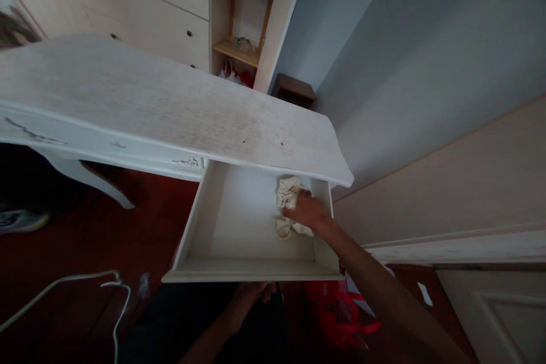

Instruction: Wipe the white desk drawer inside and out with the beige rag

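Observation:
A white drawer (239, 270) is pulled out from a white table (170, 102) with a worn, stained top. Inside it, on the right side, my right hand (307, 210) is closed on a crumpled cream cloth (286, 190), which lies against the drawer bottom. Some of the fingers are hidden by the back of the hand. Below the drawer's front edge is my left hand (258, 291), its fingers curled at the drawer front and partly covered by it.
A red bag (336, 318) stands on the dark red floor under the drawer's right corner. White cable (63, 281) runs along the floor at left. Behind the table are a white cabinet (170, 17) and open shelves (236, 51). A grey wall (405, 79) borders the right side.

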The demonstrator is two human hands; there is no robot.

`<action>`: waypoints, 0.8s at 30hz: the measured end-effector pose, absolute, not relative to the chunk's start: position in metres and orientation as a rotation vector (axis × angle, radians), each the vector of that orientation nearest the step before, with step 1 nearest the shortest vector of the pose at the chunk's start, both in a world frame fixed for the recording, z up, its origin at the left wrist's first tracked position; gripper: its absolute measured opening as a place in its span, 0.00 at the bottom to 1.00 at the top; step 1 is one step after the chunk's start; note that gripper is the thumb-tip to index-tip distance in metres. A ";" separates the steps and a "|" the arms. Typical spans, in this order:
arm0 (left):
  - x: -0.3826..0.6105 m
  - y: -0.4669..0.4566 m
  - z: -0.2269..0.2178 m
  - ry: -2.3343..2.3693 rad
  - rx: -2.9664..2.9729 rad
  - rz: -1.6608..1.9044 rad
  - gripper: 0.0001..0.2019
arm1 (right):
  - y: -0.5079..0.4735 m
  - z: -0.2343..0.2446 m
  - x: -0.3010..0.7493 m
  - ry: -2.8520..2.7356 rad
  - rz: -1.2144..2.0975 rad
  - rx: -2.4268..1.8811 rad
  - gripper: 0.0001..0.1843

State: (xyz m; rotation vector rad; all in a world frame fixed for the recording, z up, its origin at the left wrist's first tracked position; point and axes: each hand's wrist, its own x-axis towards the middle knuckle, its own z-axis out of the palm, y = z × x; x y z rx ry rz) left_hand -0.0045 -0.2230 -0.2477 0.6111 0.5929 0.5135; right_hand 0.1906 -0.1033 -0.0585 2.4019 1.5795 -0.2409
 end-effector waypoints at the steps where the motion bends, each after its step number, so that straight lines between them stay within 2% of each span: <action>1: -0.005 -0.223 -0.245 0.598 0.608 0.518 0.33 | -0.105 -0.061 0.191 1.584 -0.204 2.428 0.44; 6: -0.008 -0.221 -0.231 0.607 0.614 0.536 0.31 | -0.109 -0.085 0.193 1.605 -0.155 2.714 0.39; 10: -0.007 -0.218 -0.229 0.628 0.606 0.482 0.35 | -0.100 -0.100 0.199 1.666 -0.137 2.875 0.40; 15: -0.006 -0.219 -0.236 0.609 0.604 0.500 0.33 | -0.075 -0.098 0.208 1.593 -0.202 2.989 0.44; 21: -0.005 -0.223 -0.246 0.622 0.623 0.499 0.33 | -0.051 -0.084 0.213 1.605 -0.204 2.794 0.37; 24: -0.001 -0.224 -0.252 0.628 0.636 0.519 0.34 | -0.054 -0.082 0.213 1.666 -0.180 2.745 0.38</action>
